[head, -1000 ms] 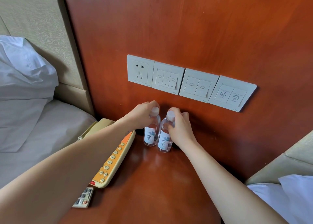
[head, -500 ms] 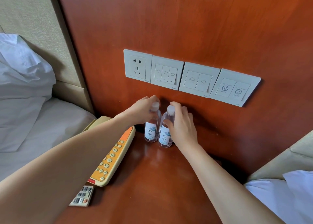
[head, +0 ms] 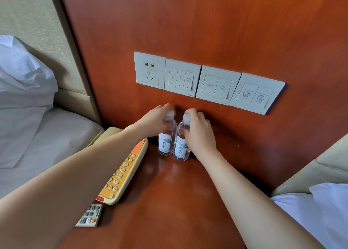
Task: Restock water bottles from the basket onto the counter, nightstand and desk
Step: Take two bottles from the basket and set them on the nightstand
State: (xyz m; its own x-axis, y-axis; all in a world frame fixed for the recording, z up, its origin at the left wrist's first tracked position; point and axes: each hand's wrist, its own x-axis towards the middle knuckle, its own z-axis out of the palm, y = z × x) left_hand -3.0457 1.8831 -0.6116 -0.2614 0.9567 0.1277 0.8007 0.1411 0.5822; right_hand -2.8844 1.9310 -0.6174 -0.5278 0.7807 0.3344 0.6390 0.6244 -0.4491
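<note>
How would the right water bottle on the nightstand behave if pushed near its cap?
The right water bottle is tall and narrow, so a high push probably tips it. Pushed low, it may slide on the glossy nightstand. Tipping left, it would likely knock the left water bottle beside it.

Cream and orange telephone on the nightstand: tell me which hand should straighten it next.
Left, probably. The left hand grips the clear plastic water bottle nearest the cream and orange telephone; the right hand holds the farther bottle beyond it.
</note>
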